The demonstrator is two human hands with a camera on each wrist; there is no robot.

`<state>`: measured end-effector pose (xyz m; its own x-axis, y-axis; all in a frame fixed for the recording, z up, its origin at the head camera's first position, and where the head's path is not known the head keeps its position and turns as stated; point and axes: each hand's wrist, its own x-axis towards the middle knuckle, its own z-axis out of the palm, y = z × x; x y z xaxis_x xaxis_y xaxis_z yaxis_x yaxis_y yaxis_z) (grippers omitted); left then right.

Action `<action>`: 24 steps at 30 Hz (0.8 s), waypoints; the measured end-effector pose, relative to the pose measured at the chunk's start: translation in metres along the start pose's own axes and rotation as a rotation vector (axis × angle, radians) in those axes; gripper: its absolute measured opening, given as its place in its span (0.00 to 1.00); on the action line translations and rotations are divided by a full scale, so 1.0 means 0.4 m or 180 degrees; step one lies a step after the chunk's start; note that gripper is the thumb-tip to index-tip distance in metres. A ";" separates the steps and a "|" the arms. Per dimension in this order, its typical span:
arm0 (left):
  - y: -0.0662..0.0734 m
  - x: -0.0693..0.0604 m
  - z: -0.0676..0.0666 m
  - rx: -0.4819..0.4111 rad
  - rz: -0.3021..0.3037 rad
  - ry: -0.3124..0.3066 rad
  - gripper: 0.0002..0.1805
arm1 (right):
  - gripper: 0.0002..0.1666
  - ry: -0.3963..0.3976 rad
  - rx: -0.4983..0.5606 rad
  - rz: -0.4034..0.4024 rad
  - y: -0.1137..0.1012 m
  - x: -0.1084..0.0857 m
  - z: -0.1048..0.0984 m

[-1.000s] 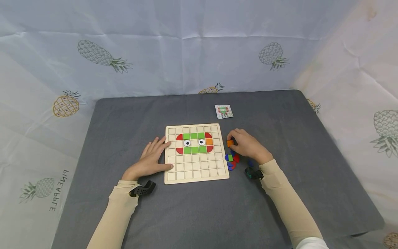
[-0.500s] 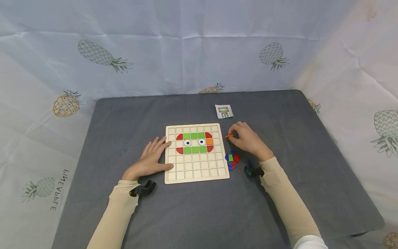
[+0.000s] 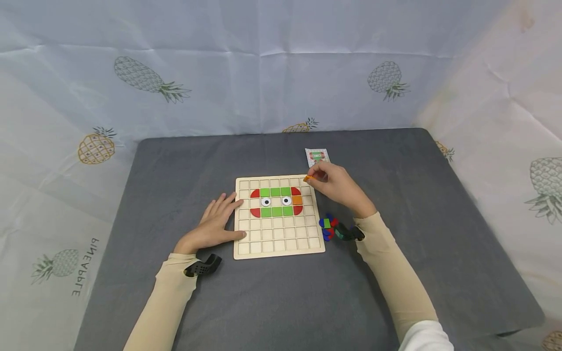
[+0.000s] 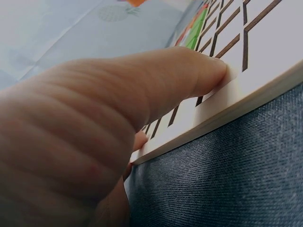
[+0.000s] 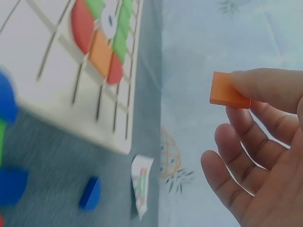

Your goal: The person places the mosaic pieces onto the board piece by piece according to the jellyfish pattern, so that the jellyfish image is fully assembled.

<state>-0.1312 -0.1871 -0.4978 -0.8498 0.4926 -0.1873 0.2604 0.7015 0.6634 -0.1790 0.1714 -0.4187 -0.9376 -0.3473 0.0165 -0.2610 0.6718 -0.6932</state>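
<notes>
The right hand (image 3: 338,183) pinches an orange square tile (image 5: 222,90) between thumb and fingers, above the far right corner of the wooden grid board (image 3: 278,243). On the board lie green tiles (image 3: 276,211), red rounded tiles (image 3: 255,213), two white eye tiles (image 3: 266,201) and one orange tile (image 3: 297,200) at the right side. My left hand (image 3: 210,229) rests on the board's left edge with its fingers spread. In the left wrist view the thumb (image 4: 189,71) presses on the board's rim.
A small pile of blue, red and green pieces (image 3: 327,224) lies right of the board, partly behind the right wrist's black camera (image 3: 350,233). A picture card (image 3: 317,155) sits beyond the board. Grey cloth (image 3: 281,297) covers the table; a pineapple-print curtain (image 3: 237,92) stands behind.
The right hand has carried the orange tile up and leftward, from right of the board to over its far right corner. It turned the tile on the way. The left hand stays put.
</notes>
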 end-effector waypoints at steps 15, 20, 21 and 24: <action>0.005 -0.002 -0.002 -0.0012 0.0034 0.0029 0.51 | 0.06 -0.0021 0.0353 -0.0274 -0.057 0.055 0.037; 0.003 -0.001 0.001 0.0004 0.0030 0.0027 0.50 | 0.05 -0.0083 0.0444 -0.0310 -0.071 0.071 0.055; 0.002 -0.001 0.001 0.0002 0.0031 0.0029 0.50 | 0.05 -0.0086 0.0443 -0.0325 -0.075 0.074 0.060; 0.001 0.001 0.002 0.0011 0.0015 0.0033 0.51 | 0.05 -0.0079 0.0447 -0.0405 -0.086 0.086 0.077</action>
<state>-0.1310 -0.1863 -0.4981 -0.8534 0.4904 -0.1766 0.2660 0.7011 0.6616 -0.1953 0.1162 -0.4164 -0.8927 -0.4408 0.0938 -0.3408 0.5241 -0.7805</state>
